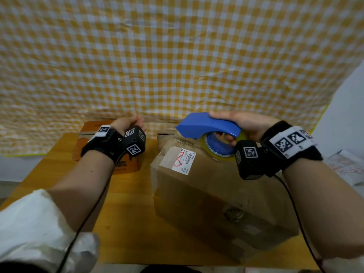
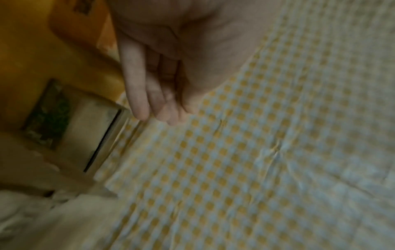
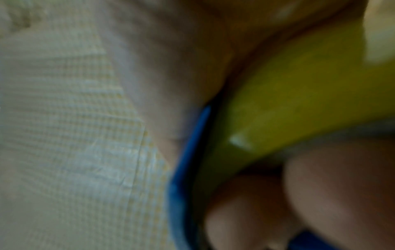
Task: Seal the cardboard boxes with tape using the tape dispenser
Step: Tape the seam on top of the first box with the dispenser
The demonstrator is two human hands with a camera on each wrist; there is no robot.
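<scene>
Dispenser poised at the box's far edge

Your right hand [image 1: 239, 125] gripped the blue tape dispenser [image 1: 206, 126] over the large cardboard box [image 1: 216, 194] at centre right, likely to start a strip; your left hand [image 1: 129, 123] hung slack, holding nothing, upper left.

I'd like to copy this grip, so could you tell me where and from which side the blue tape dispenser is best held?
Judging by the head view, take the tape dispenser by its arched top, coming from the right rear. The right hand does so: palm over the arch, fingers curled through the roll's hollow core. That leaves the pointed nose facing left over the large cardboard box.
</scene>
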